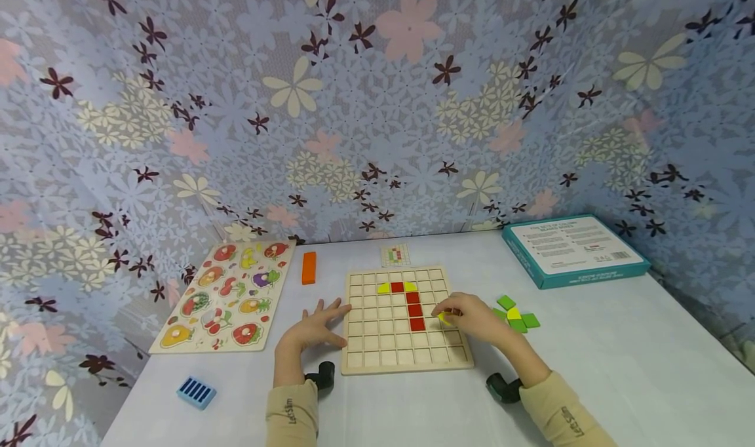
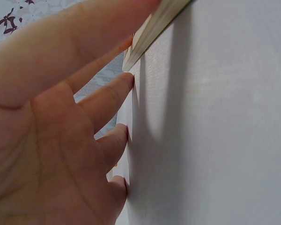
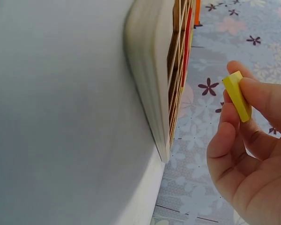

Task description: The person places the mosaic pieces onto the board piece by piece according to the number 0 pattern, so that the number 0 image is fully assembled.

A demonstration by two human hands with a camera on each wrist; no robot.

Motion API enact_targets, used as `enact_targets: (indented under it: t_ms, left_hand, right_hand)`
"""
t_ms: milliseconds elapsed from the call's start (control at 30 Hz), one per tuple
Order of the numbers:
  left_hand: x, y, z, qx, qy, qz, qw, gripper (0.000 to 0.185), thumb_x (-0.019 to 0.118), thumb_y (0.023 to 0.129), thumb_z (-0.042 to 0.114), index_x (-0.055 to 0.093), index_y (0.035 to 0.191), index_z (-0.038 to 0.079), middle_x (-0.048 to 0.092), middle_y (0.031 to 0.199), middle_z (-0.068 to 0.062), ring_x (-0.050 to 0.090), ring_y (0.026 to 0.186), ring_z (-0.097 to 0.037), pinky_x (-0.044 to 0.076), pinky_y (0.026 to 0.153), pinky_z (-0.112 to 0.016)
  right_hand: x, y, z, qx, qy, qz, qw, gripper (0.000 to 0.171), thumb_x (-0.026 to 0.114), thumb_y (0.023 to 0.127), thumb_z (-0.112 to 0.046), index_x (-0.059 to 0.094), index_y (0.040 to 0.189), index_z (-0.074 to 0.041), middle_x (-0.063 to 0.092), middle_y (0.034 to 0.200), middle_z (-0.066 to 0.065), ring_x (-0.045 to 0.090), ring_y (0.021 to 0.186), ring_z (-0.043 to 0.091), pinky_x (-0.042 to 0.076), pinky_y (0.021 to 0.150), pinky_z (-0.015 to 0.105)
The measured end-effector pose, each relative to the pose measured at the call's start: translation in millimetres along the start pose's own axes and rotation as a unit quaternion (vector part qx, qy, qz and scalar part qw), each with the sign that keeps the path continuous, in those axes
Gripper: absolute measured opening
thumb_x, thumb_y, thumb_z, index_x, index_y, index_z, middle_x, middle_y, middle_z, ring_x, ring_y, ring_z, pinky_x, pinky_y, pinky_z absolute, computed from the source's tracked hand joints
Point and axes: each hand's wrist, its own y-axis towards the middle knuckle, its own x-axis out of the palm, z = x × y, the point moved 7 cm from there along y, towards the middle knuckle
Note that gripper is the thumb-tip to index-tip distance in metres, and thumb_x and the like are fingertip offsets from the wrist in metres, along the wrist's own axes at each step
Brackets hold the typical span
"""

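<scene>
The right hand (image 1: 472, 317) pinches a small yellow wooden tile (image 3: 237, 95) between thumb and fingertips, just above the right part of the square wooden grid board (image 1: 406, 362), near the red column of tiles (image 1: 415, 309). The left hand (image 1: 315, 326) lies flat and open on the white worktop (image 1: 590, 368), fingertips touching the board's left edge. Best keep that hand bracing while the tile is lowered level into one cell.

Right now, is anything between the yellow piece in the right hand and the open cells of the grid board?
Nothing visible. The right hand pinches the yellow piece just above the grid board, beside the red column. The cells around it look empty. The left hand rests at the board's left edge.
</scene>
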Motion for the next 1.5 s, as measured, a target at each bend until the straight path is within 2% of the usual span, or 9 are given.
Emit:
enact_targets:
  t_ms: [267,733,1200,1333,1500]
  left_hand:
    - [-0.5,-0.6,-0.4,-0.003,0.003,0.002,1.0000,0.076,0.077,0.068,0.009,0.046,0.137,0.017,0.022,0.152,-0.009,-0.004,0.141,-0.035,-0.013,0.109,-0.056]
    - [0.0,0.7,-0.7,0.001,0.001,0.002,1.0000,0.076,0.078,0.068,0.010,0.046,0.137,0.017,0.022,0.152,-0.009,-0.004,0.141,-0.035,-0.013,0.109,-0.056]
    - [-1.2,-3.1,4.4,-0.005,0.007,0.000,1.0000,0.076,0.078,0.068,0.010,0.046,0.138,0.016,0.022,0.152,-0.009,-0.004,0.141,-0.036,-0.012,0.109,-0.057]
    - [-1.1,-3.1,3.2,-0.007,0.005,0.002,1.0000,0.076,0.078,0.068,0.009,0.046,0.137,0.016,0.022,0.152,-0.010,-0.004,0.140,-0.037,-0.012,0.109,-0.057]
    - [-1.0,-2.0,1.5,-0.007,0.010,0.002,0.9999,0.076,0.077,0.069,0.010,0.046,0.138,0.017,0.023,0.152,-0.009,-0.004,0.140,-0.037,-0.012,0.109,-0.057]
  right_hand:
    - [5.5,0.7,-4.9,0.019,-0.003,0.001,1.000,0.012,0.057,0.087,-0.003,0.065,0.095,-0.007,0.058,0.083,-0.002,0.049,0.076,0.014,0.044,0.065,0.028]
    - [11.4,0.9,-2.1,0.075,0.077,0.011,0.994,0.006,0.063,0.084,-0.007,0.061,0.090,-0.007,0.058,0.078,-0.001,0.052,0.074,0.015,0.045,0.066,0.028]
    - [22.1,5.1,-2.7,0.098,0.067,-0.007,0.993,0.012,0.066,0.078,-0.001,0.063,0.086,-0.010,0.058,0.080,0.000,0.051,0.074,0.016,0.045,0.067,0.028]
    - [25.8,7.4,-6.4,0.092,0.065,-0.019,0.993,0.014,0.067,0.076,0.001,0.064,0.086,-0.007,0.059,0.080,0.000,0.053,0.075,0.015,0.048,0.067,0.029]
    - [29.0,11.3,-13.3,0.062,0.054,-0.043,0.996,0.013,0.066,0.077,0.003,0.064,0.087,-0.004,0.062,0.084,0.001,0.056,0.079,0.015,0.051,0.071,0.031]
